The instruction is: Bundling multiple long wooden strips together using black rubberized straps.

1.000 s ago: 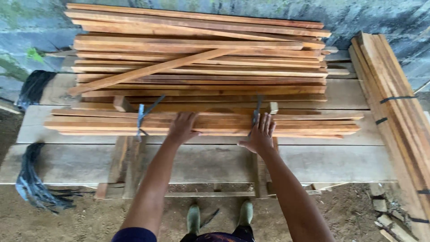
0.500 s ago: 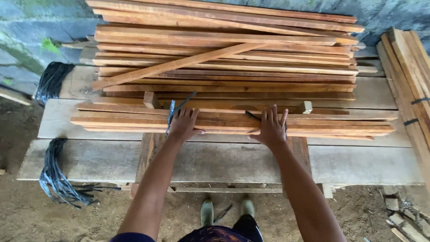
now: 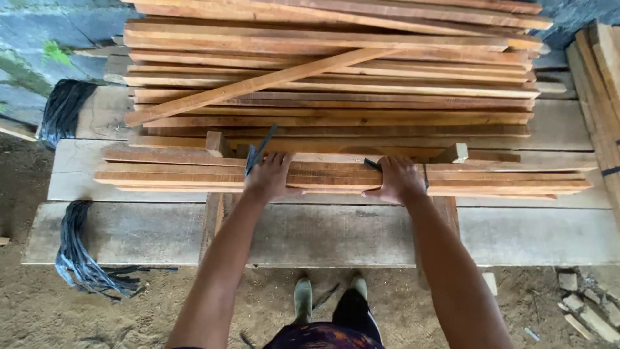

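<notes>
A flat bundle of reddish wooden slats (image 3: 504, 181) lies across the front of a grey plank bench (image 3: 129, 232). My left hand (image 3: 271, 176) rests on top of it beside a dark strap (image 3: 258, 150), with the thumb hooked on the front edge. To its right, my right hand (image 3: 400, 179) curls over the same bundle, its fingers wrapped around the far side next to a second strap. Behind the bundle is a tall stack of loose slats (image 3: 336, 103), with one slat (image 3: 258, 84) lying slanted across its top.
Two hanks of black strapping lie at the left, one on the bench (image 3: 61, 110) and one hanging off its front corner (image 3: 77, 252). Another strapped slat bundle (image 3: 604, 97) leans at the right. Stone rubble (image 3: 581, 304) lies on the dirt floor beside my boots (image 3: 303, 300).
The view has shifted left and closer. My right hand went from flat with spread fingers to curled around the bundle. My left hand stays on the slats by the strap.
</notes>
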